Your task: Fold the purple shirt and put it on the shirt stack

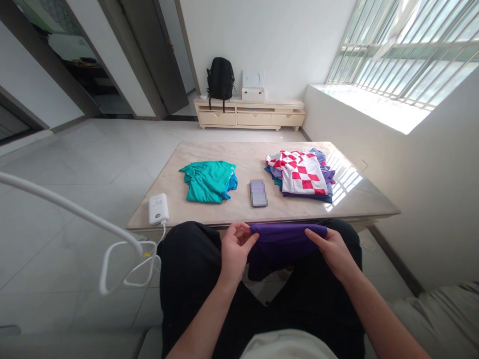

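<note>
A white bent tube [67, 207] reaches in from the left above the floor, and a white cord [163, 232] runs to a white power pack [158, 208] at the table's near left corner. To its right lies a folded teal garment [205, 182] with blue cloth at its right side, then a phone-like object [258, 193], its face blurred, then a pile of folded clothes [301, 174] topped by a red-and-white checked shirt. Nearest, over the person's lap, a purple cloth [288, 239] is pinched at its left end by the left hand [235, 244] and at its right by the right hand [333, 252]. The glossy table [250, 154] mirrors the window on its right. Beyond stand a dark door [160, 60], a low cabinet [252, 118] bearing a black backpack [220, 79] and white box [253, 93], and a barred window [404, 55].
</note>
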Demonstrator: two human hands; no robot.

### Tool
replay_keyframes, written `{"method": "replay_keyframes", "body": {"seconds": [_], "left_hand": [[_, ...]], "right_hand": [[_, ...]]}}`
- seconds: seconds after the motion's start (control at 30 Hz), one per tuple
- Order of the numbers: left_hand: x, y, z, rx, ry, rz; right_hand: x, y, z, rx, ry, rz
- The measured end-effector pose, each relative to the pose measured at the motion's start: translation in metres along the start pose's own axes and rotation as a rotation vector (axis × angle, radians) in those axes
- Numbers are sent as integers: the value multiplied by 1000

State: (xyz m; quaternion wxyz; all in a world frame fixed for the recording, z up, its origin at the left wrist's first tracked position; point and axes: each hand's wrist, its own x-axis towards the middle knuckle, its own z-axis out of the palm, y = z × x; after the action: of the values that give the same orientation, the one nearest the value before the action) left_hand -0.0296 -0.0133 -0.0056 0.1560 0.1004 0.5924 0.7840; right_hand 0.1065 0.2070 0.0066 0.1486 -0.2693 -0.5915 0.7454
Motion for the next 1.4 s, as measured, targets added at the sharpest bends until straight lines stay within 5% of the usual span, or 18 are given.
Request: {"method": "replay_keyframes", "body": {"seconds": [0.3, 0.47, 0.7, 0.83, 0.93, 1.17, 1.27, 1.4], "left_hand": [[-2, -4, -6, 578, -107, 354], [-3, -8, -3, 720, -108, 507], [-3, -6, -1, 825, -63, 591], [-3, -9, -2, 774, -180, 410], [-5, -9, -2, 785, -229, 302], [-7, -1, -1, 765, -314, 328], [-7, 1, -1, 827, -372, 387], [-7, 1, 0, 909, -475, 451]], "right_hand": [[2, -1, 0, -88, 90, -35], [5, 3, 3, -97, 153, -117], [4, 7, -3, -433, 234, -263], [6, 8, -11, -629, 230, -277], [9, 12, -15, -637, 198, -268], [17, 28, -25, -686, 76, -177], [12, 29, -19, -786, 57, -320], [4, 20, 4, -911, -354, -523]]}}
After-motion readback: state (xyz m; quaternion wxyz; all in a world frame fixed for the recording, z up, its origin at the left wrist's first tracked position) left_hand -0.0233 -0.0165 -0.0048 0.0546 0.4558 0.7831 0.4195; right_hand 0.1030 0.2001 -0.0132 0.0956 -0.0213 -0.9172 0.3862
